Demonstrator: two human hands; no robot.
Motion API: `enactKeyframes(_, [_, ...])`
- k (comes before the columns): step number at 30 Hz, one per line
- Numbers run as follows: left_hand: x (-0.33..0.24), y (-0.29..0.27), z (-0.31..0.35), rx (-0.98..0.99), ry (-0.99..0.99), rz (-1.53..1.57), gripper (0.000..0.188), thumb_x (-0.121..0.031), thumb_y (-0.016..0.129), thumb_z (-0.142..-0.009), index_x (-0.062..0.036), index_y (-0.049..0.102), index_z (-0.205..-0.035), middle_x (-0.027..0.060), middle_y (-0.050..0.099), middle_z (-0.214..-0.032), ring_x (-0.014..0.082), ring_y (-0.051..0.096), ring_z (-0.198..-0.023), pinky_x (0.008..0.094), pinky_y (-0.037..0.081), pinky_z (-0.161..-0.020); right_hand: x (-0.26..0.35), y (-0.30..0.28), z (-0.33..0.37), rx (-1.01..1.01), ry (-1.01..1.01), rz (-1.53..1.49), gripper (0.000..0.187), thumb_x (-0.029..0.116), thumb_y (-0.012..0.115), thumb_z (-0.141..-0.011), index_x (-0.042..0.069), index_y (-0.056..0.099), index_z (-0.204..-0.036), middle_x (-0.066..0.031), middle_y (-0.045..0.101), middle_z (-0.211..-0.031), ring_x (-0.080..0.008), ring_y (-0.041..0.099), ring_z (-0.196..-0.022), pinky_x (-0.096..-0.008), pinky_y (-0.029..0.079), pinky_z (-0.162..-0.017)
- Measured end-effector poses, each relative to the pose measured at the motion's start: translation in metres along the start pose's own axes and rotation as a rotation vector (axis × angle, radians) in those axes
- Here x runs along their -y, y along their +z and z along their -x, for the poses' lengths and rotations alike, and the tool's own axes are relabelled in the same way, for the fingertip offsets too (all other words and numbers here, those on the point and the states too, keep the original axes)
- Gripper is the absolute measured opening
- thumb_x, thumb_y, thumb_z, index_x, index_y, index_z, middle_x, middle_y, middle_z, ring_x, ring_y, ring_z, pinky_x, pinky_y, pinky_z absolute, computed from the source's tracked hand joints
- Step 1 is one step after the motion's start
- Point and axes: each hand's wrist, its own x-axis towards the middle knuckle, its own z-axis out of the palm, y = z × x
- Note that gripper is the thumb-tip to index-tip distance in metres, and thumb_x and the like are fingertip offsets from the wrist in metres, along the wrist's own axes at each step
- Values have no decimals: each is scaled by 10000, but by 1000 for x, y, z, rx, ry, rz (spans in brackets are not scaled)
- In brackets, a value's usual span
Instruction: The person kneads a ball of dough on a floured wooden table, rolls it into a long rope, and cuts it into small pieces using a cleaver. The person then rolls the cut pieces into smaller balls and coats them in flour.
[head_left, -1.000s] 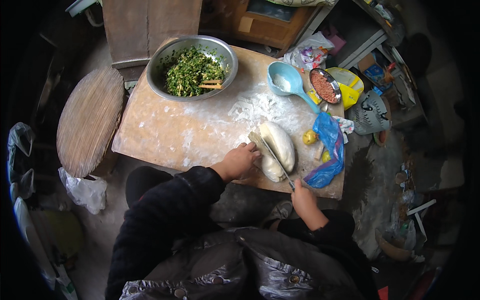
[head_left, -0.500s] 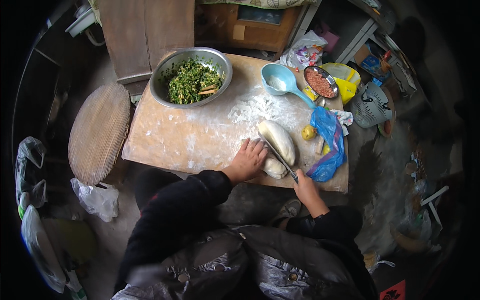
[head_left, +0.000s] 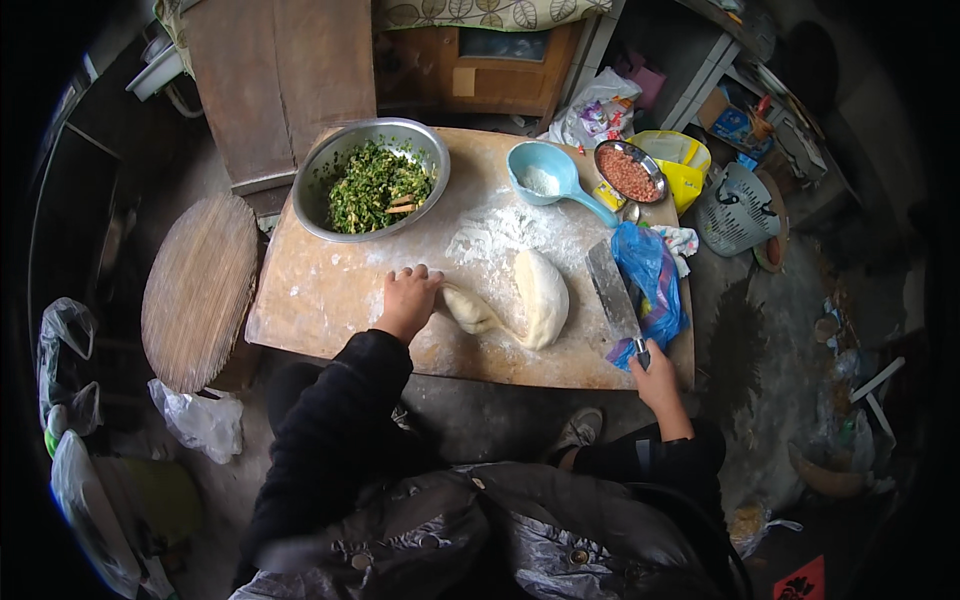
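Observation:
My left hand (head_left: 410, 300) grips the left end of a smaller dough piece (head_left: 468, 308), its fingers curled round it. That piece looks stretched, with a thin end reaching toward the larger pale dough lump (head_left: 542, 298); whether the two are still joined is hard to tell. Off to the right, my right hand (head_left: 655, 374) is closed on the handle of a cleaver (head_left: 612, 290). The broad blade is held apart from the dough, in front of a crumpled blue plastic bag (head_left: 650, 265). Loose flour (head_left: 500, 232) is spread on the wooden board (head_left: 330, 290) behind the dough.
A steel bowl of chopped greens (head_left: 432, 210) stands at the board's far left. Far right are a blue ladle (head_left: 535, 165) with flour, a dish of minced meat (head_left: 628, 172) and a yellow bag (head_left: 685, 185). A round reed lid (head_left: 195, 290) lies left of the board.
The cleaver has left the dough and moved right with my right hand. My left hand has drawn the smaller dough piece leftward, away from the larger lump. The view has shifted slightly.

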Motion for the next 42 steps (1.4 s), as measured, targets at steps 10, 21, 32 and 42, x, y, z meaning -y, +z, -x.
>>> enactKeyframes(10, [25,0,-7,4,-251,-30,167,-203,537,-883,-181,657,-995,24,642,-932,257,648,-925,490,455,-827,4,46,-4,374,546,-667,134,125,577,-914,68,481,-988,-31,489,-595,-136,449,-402,-311,382,-370])
enactKeyframes(21, [-80,-30,-44,-22,488,77,732,-118,551,-868,-242,275,-1535,25,277,-1597,271,266,-1465,571,223,-1158,-12,78,-1,16,170,98,460,256,653,-858,33,514,-1235,-275,659,-888,-480,627,-847,-548,504,-720])
enactKeyframes(32, [-142,0,-114,10,1086,-158,263,-202,580,-855,-229,609,-1115,14,562,-1051,209,617,-1027,442,451,-955,-19,53,-32,249,148,208,375,301,670,-875,36,513,-1090,-252,665,-927,-451,630,-915,-538,488,-754])
enactKeyframes(42, [-92,-62,-89,168,-79,1347,556,-178,840,-754,-52,560,-1218,109,682,-1069,206,665,-956,342,546,-847,36,17,-44,-452,-15,237,535,279,738,-816,17,487,-1209,-216,487,-1189,-429,491,-1114,-472,428,-930])
